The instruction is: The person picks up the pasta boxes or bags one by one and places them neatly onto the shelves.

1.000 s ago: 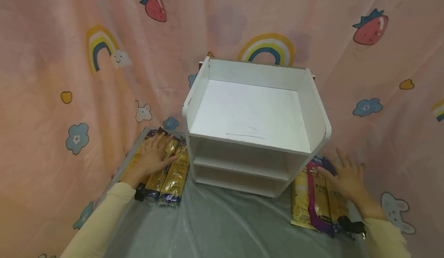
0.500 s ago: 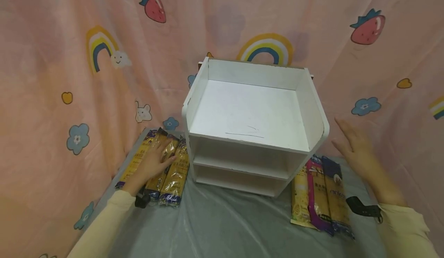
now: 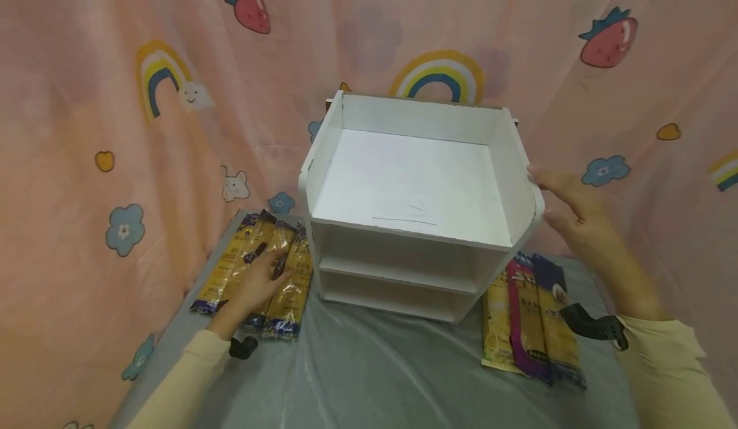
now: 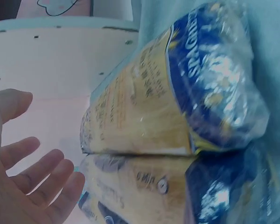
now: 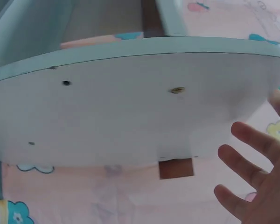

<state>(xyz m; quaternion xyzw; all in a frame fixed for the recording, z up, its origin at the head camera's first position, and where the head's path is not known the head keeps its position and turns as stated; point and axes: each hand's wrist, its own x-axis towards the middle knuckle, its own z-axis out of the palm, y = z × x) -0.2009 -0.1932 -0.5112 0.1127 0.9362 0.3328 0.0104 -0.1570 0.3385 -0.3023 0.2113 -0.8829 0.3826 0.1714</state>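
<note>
A white shelf unit (image 3: 421, 179) with an open top and lower compartments stands at the centre of the head view. My right hand (image 3: 588, 224) is raised at its right side panel (image 5: 116, 112), fingers apart, fingertips right by the panel's edge. Left of the unit, my left hand (image 3: 256, 288) hovers low over yellow-and-blue spaghetti packs (image 3: 295, 288), with nothing in its grasp. The left wrist view shows that hand's loosely bent fingers (image 4: 42, 165) beside a clear-wrapped spaghetti pack (image 4: 140, 98).
To the unit's right lie more pasta packs (image 3: 556, 333), one with a magenta wrapper (image 3: 519, 326). A grey cloth (image 3: 369, 378) covers the table. Behind hangs a pink curtain (image 3: 288, 121) printed with rainbows and strawberries.
My right hand has lifted off the right-hand packs and moved up and left to the unit's side panel. My left hand has drawn back slightly, its fingers less spread.
</note>
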